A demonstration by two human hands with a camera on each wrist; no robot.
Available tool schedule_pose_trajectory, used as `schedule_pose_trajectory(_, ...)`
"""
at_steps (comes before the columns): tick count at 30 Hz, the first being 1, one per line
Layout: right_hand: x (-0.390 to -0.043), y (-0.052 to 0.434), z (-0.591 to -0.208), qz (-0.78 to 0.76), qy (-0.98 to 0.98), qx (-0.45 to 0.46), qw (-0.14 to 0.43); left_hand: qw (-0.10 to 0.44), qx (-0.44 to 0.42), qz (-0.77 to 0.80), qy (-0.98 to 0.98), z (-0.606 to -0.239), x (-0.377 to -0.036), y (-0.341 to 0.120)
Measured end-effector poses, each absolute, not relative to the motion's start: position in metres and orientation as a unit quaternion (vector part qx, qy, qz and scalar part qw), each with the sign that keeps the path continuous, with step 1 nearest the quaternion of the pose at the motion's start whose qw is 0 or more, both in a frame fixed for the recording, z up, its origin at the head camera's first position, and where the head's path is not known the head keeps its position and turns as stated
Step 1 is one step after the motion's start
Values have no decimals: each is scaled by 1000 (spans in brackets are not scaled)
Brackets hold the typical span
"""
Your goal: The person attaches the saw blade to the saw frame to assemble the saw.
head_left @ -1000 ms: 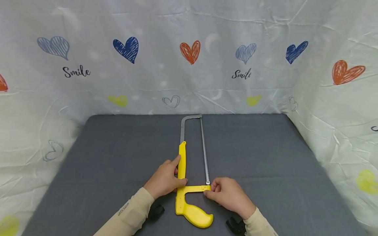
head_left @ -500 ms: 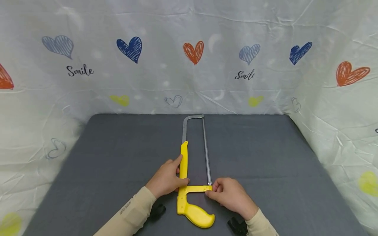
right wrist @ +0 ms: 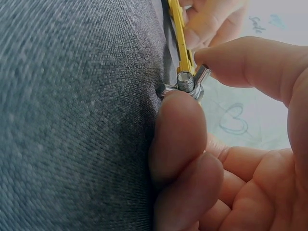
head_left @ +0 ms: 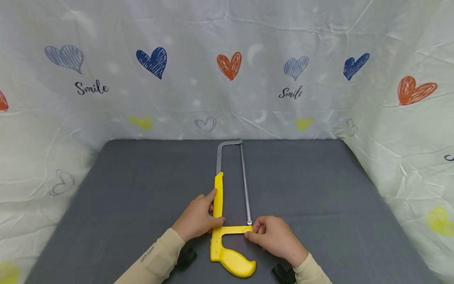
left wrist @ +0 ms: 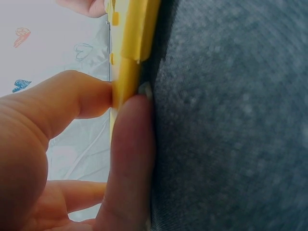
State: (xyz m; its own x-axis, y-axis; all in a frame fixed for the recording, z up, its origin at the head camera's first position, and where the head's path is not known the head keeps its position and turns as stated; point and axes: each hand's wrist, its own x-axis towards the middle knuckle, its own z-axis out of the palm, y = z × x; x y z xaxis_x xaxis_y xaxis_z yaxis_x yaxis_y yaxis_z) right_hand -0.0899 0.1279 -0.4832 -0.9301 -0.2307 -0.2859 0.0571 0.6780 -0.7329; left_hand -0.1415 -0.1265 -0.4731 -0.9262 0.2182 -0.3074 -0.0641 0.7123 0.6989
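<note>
A hacksaw with a yellow grip (head_left: 237, 262) and frame lies flat on the dark grey table, its metal bow toward the back. Along the right side of the frame runs its blade (head_left: 246, 183). My left hand (head_left: 196, 217) holds the yellow frame, thumb on top and fingers against the outer side. At the near end of the blade, my right hand (head_left: 274, 237) pinches a silver wing nut (right wrist: 202, 74) on a threaded bolt between thumb and forefinger. From above, the right fingers hide that nut.
Grey cloth (head_left: 305, 177) covers the table around the saw. A white curtain (head_left: 262, 98) printed with hearts hangs behind and at both sides. Black wrist devices (head_left: 283, 273) sit below both wrists.
The head view has shifted slightly. Both hands keep their places on the hacksaw, which lies as before.
</note>
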Motion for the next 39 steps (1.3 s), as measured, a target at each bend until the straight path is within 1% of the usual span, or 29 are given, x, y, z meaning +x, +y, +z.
schedule_pose_trajectory(9,-84,130,-482,-415,887,-57,193,198,47,392,897,-476,-136,-126)
schedule_pose_trajectory(19,-74,129,-486,-434,876,-11,209,202,37,387,899,-478,-129,-126)
schedule_pose_trajectory(24,-70,129,-490,-439,872,-17,216,205,39,389,897,-483,-125,-125)
schedule_pose_trajectory(39,-89,132,-483,-445,871,-56,200,187,45,374,907,-474,-139,-126)
